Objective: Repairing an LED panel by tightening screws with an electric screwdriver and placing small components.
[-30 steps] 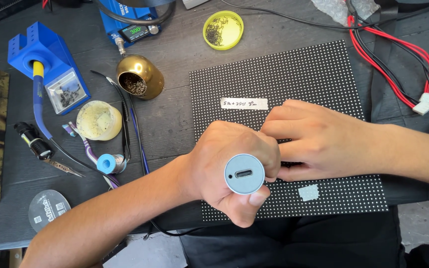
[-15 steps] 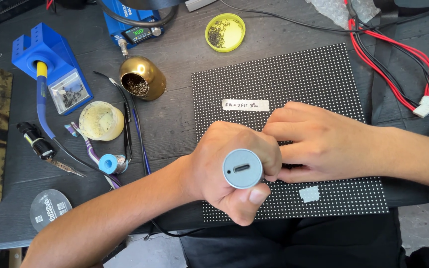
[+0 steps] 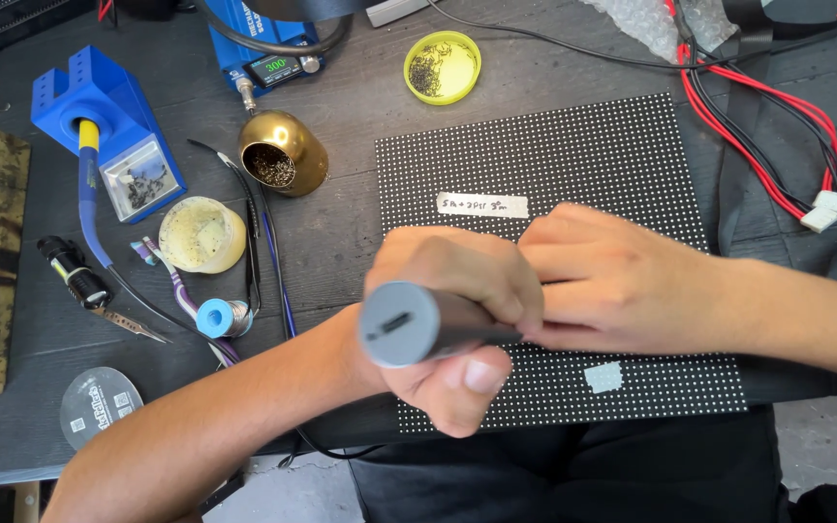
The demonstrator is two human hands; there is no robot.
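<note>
A black dotted LED panel (image 3: 554,145) lies flat on the dark bench, with a white paper label (image 3: 481,205) and a small white tape square (image 3: 604,377) on it. My left hand (image 3: 457,291) is shut around a grey cylindrical tool (image 3: 409,323), whose round butt end faces the camera and whose tip is hidden under the hands. My right hand (image 3: 622,281) rests palm down on the panel, fingers pressed against my left hand.
A blue soldering iron stand (image 3: 108,126), a brass tip-cleaner pot (image 3: 283,153), a yellow flux tin (image 3: 201,234), a solder spool (image 3: 215,318) and tweezers (image 3: 133,326) sit at the left. A yellow-rimmed dish (image 3: 443,66) is behind. Red and black wires (image 3: 758,126) run at the right.
The grey tool has tilted, its butt end swinging left so its side now shows. Both hands stay on the panel's near half.
</note>
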